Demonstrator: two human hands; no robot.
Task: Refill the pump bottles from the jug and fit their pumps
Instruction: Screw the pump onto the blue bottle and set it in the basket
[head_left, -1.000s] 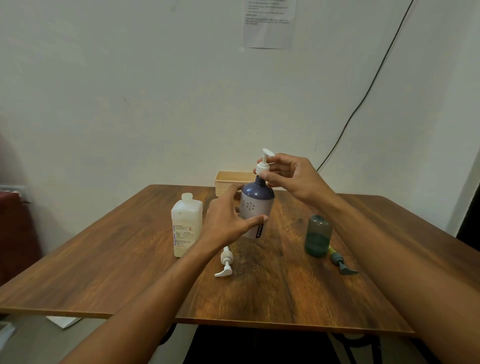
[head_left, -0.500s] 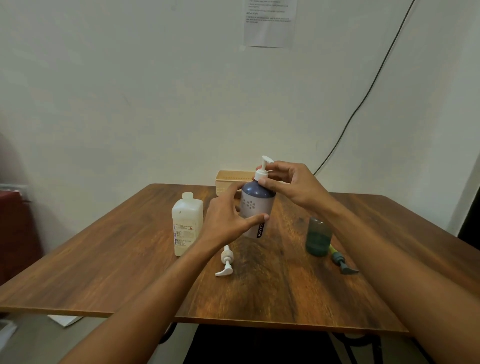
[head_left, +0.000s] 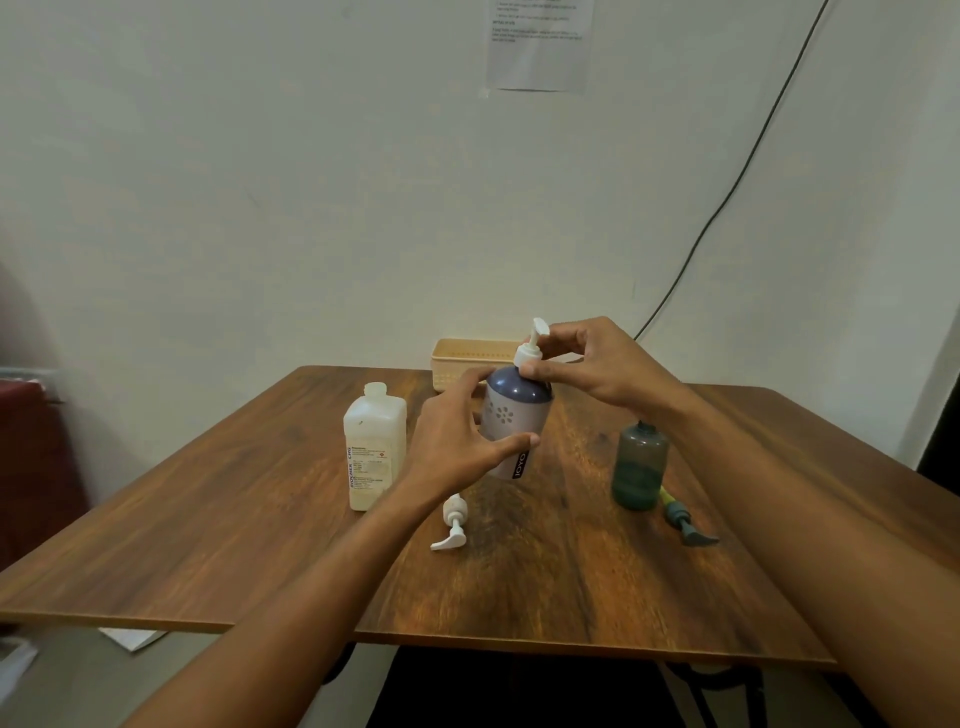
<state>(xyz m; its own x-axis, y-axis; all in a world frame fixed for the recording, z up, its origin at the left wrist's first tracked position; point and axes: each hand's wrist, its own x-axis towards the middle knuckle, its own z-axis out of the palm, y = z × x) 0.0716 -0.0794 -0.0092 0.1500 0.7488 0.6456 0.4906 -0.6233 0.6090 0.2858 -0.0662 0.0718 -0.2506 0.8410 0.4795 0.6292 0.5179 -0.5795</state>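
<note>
My left hand (head_left: 457, 441) grips the body of the lavender pump bottle (head_left: 511, 415), which stands tilted slightly on the table (head_left: 260, 519). My right hand (head_left: 592, 364) pinches the collar of its white pump (head_left: 532, 343) at the bottle's neck. A translucent white jug (head_left: 374, 447) stands uncapped to the left. A second white pump (head_left: 453, 522) lies loose on the table in front. To the right stands a green bottle (head_left: 640, 467) with no pump, partly filled, and its green pump (head_left: 683, 522) lies beside it.
A beige plastic basket (head_left: 467, 358) sits at the table's far edge against the wall. A black cable (head_left: 727, 192) runs down the wall on the right. A dark red object (head_left: 36, 467) stands left of the table, and paper lies on the floor.
The white pump has gone down into the lavender bottle's neck, and my right hand has lowered with it to the collar. My left hand has kept its hold on the bottle.
</note>
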